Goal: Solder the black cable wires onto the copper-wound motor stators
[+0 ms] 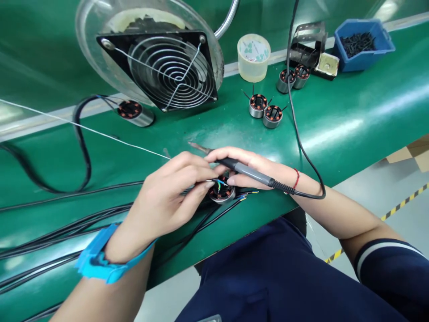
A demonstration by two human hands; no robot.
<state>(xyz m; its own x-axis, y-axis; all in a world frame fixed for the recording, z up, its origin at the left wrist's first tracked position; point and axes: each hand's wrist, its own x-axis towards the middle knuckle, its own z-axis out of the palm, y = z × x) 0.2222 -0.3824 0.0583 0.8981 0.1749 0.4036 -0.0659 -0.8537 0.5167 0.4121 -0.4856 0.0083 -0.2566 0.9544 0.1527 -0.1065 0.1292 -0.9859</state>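
Observation:
A motor stator (223, 197) with copper windings sits near the table's front edge, partly covered by both hands. My left hand (170, 192) is closed at its left side, thumb and fingers pinching a cable end whose blue and green wires (220, 183) lie over the stator. Across my right hand (246, 161) rests a soldering iron (253, 173), its tip pointing left, above the table. The right fingertips are bent down at the stator and wires; exactly what they touch is hidden. A thin white strand (134, 145), perhaps solder, runs from the left edge to behind my left hand.
Black cables (67, 237) stretch over the left side. A fan with a wire guard (179, 78) stands at the back. Several more stators (273, 116) stand behind, near a tape roll (254, 58), an iron stand (306, 49) and a blue bin (365, 56) of black pieces.

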